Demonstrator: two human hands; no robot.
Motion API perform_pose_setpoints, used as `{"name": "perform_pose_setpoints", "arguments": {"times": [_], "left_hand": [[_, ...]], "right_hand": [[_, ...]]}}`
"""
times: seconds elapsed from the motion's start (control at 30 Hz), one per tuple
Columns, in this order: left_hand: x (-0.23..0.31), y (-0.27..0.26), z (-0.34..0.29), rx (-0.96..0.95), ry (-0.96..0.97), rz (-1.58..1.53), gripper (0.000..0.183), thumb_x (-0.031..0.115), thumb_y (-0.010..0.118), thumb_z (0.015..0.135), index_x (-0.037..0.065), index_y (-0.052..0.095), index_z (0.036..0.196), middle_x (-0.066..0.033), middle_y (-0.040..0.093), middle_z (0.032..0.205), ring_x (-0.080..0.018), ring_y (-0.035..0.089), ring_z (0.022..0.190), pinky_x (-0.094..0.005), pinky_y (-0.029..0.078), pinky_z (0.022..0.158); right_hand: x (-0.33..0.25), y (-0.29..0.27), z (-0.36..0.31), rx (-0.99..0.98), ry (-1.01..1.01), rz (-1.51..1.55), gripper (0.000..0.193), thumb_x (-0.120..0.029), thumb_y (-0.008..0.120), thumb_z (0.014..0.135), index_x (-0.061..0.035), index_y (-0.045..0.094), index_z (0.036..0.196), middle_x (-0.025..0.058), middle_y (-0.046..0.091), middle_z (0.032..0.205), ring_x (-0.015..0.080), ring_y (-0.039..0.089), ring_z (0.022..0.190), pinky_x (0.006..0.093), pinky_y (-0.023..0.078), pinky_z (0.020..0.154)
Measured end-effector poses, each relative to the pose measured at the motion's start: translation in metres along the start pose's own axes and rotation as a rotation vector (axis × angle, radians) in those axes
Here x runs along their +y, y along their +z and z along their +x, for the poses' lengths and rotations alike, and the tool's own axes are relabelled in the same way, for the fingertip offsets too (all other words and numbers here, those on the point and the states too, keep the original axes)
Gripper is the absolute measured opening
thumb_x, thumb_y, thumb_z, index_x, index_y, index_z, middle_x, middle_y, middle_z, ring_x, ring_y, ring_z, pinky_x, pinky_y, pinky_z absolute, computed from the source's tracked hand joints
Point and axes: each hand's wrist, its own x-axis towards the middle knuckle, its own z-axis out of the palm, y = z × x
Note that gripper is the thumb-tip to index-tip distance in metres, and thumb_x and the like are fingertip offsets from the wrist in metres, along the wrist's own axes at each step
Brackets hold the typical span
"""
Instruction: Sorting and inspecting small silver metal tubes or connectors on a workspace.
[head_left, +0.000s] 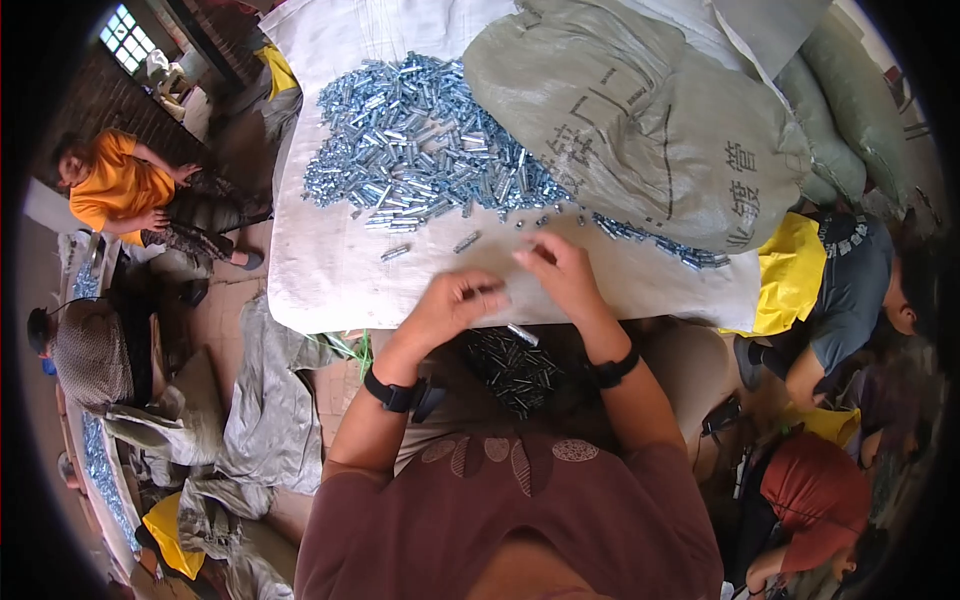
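My left hand (462, 301) is just over the table's near edge, fingers curled loosely and thumb apart, with nothing seen between them. Fingers apart and slightly blurred, my right hand (563, 274) reaches over the white cloth toward a few small metal pieces (520, 225); I see nothing in it. Below and between the hands, a shiny metal sleeve (522, 335) is above a dark heap of similar sleeves (512, 375) at my lap. Two loose sleeves, one left (395, 253) and one nearer the middle (466, 241), lie in front of the big pile of bluish metal sleeves (410, 140).
A grey-green woven sack (650, 130) covers the pile's right side. White cloth (330, 285) covers the table. Full sacks (840, 110) stand at the far right. People sit working on both sides, one in an orange shirt (120, 185). Empty sacks (265, 400) lie on the left floor.
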Motion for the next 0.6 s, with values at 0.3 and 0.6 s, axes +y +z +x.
{"name": "perform_pose_setpoints", "arguments": {"times": [0.3,0.6], "left_hand": [[-0.025,-0.021,0.044,0.681,0.303,0.877,0.012,0.006,0.065,0.078,0.001,0.061,0.088,-0.0119,0.061,0.076,-0.0232,0.057,0.053,-0.0328,0.045,0.05],[0.008,0.031,0.013,0.312,-0.09,-0.826,0.013,-0.003,0.055,0.083,0.0,0.056,0.096,-0.0115,0.061,0.078,-0.0021,0.031,0.043,-0.0164,0.02,0.035]], "right_hand": [[0.011,0.012,0.037,0.445,-0.22,-0.829,0.023,-0.022,0.066,0.081,-0.0052,0.065,0.097,0.0098,0.066,0.093,0.0238,0.064,0.079,0.0342,0.05,0.067],[-0.006,-0.001,-0.037,0.165,-0.005,0.322,0.023,-0.013,0.062,0.088,0.0002,0.065,0.107,0.0044,0.064,0.088,0.0097,0.06,0.072,0.022,0.049,0.059]]}}
